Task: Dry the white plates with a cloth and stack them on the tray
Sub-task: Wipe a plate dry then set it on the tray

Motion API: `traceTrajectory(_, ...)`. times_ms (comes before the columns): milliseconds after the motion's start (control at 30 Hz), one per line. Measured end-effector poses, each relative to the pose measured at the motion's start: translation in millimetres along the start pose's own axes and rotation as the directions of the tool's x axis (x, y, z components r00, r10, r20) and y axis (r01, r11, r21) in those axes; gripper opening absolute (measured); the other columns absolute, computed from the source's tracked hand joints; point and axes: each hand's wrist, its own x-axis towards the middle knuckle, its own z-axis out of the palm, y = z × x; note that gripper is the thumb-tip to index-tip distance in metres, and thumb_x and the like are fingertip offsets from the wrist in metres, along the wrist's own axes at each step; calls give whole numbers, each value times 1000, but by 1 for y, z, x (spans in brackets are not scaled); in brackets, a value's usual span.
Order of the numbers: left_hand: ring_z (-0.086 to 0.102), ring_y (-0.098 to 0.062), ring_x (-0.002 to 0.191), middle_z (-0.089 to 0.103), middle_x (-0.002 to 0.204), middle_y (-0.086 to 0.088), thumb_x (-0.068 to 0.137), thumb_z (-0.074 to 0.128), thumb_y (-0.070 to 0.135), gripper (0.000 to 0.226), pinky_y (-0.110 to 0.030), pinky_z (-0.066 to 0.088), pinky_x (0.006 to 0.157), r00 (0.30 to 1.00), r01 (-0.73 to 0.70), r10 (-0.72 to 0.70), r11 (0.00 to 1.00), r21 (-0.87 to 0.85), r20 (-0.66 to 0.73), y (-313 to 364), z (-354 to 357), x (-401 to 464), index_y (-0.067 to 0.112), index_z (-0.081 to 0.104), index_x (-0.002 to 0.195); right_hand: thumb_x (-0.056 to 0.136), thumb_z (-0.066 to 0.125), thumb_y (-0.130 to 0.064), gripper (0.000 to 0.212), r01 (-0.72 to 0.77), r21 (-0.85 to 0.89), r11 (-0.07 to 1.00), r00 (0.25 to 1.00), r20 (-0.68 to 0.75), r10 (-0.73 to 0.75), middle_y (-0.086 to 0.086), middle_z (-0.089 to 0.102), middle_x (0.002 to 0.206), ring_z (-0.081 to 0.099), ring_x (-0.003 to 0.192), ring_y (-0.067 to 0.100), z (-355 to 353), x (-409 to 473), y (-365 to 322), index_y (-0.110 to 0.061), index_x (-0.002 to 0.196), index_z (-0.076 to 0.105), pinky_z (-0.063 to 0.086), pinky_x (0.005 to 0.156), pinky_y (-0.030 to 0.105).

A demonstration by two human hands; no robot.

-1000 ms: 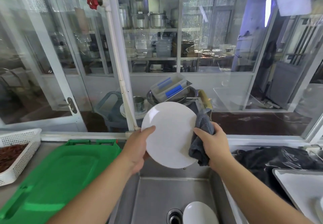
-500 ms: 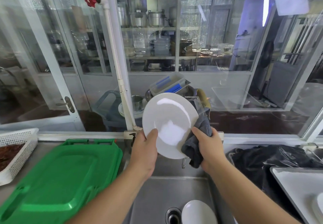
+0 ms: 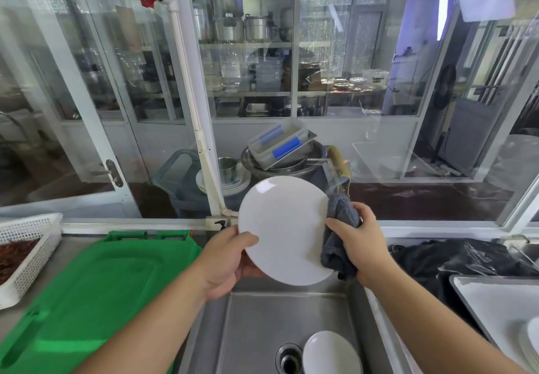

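Note:
I hold a round white plate (image 3: 284,228) upright above the steel sink (image 3: 256,324). My left hand (image 3: 230,260) grips its lower left rim, thumb on the face. My right hand (image 3: 357,242) clutches a dark grey cloth (image 3: 338,236) and presses it against the plate's right edge. Another white plate (image 3: 331,353) lies in the sink beside the drain (image 3: 288,359). A pale tray (image 3: 495,306) stands at the right, with the edge of stacked white plates (image 3: 532,341) on it at the frame's border.
A green plastic lid (image 3: 96,295) covers the counter to the left, with a white perforated basket (image 3: 26,254) of reddish contents beyond it. A black plastic bag (image 3: 455,260) lies behind the tray. Glass panes and a white pipe (image 3: 201,140) close off the back.
The plate has turned and tilted between my hands, then dropped slightly lower. My right hand with the cloth slid along the plate's right edge.

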Motion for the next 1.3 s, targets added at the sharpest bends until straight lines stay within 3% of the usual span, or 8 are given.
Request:
traceTrajectory(67, 77, -30, 94, 80, 107, -13, 106, 49, 0, 23, -46, 67, 71, 1000, -28, 28, 999, 17, 11, 1, 4, -5, 9, 67, 117, 89, 76, -38, 28, 30, -118, 993, 999, 29, -26, -3, 70, 98, 71, 84, 17, 0, 3, -3, -48, 100, 53, 59, 64, 35)
traceTrajectory(167, 78, -26, 88, 81, 102, -11, 105, 48, -3, 24, -43, 67, 67, 997, -80, 81, 996, 39, -14, -3, 14, -8, 8, 68, 113, 102, 53, -47, 12, 146, -419, 896, 989, 95, -117, -3, 57, 111, 60, 94, 21, 2, 5, -1, -42, 112, 47, 51, 86, 43)
traceTrajectory(300, 77, -24, 94, 80, 107, -5, 104, 51, -3, 24, -50, 66, 75, 990, -127, 130, 991, 45, -63, -13, 20, -4, 10, 67, 116, 103, 53, -42, 28, 314, -759, 570, 942, 175, -286, 1, 38, 116, 47, 70, 25, 8, -8, 2, -33, 128, 49, 40, 70, 38)
traceTrajectory(500, 78, -20, 93, 79, 106, -1, 101, 49, -6, 33, -42, 65, 71, 985, -145, 154, 985, 97, -84, -20, 19, 6, 17, 67, 118, 92, 48, -49, 28, 580, -751, 317, 807, 474, -352, -3, 52, 102, 62, 71, 32, 18, -51, 4, -34, 115, 54, 38, 54, 35)
traceTrajectory(700, 78, -28, 96, 78, 107, -14, 100, 46, -9, 30, -42, 65, 72, 997, -77, 78, 986, 148, -5, -40, 27, -2, 7, 65, 118, 95, 50, -50, 29, 743, -590, 316, 665, 598, -447, -3, 54, 109, 62, 78, 29, 30, -36, -20, -37, 121, 56, 45, 56, 35)
traceTrajectory(967, 78, -23, 96, 80, 108, -3, 101, 49, -7, 31, -42, 66, 74, 986, -158, 161, 983, 92, -34, -38, 32, -9, 12, 65, 119, 101, 56, -42, 37, 471, -759, 451, 862, 287, -418, 8, 58, 124, 66, 93, 40, 25, 11, -30, -31, 136, 56, 41, 68, 36)
traceTrajectory(1100, 76, -19, 100, 78, 109, 4, 98, 53, -5, 35, -41, 65, 73, 964, -213, 231, 968, 134, -135, -31, 20, 2, 20, 66, 119, 97, 58, -43, 31, 427, -748, 507, 902, 319, -290, 3, 59, 110, 63, 95, 35, 20, -9, -11, -31, 126, 58, 42, 71, 38)
traceTrajectory(1300, 77, -26, 101, 79, 111, 0, 80, 58, 8, 47, -50, 65, 82, 972, -184, 212, 956, 229, -104, -40, 21, 2, 28, 67, 122, 87, 48, -56, 31, 518, -596, 614, 848, 450, -278, -9, 59, 99, 60, 83, 18, 30, -46, 3, -42, 115, 50, 41, 65, 30)
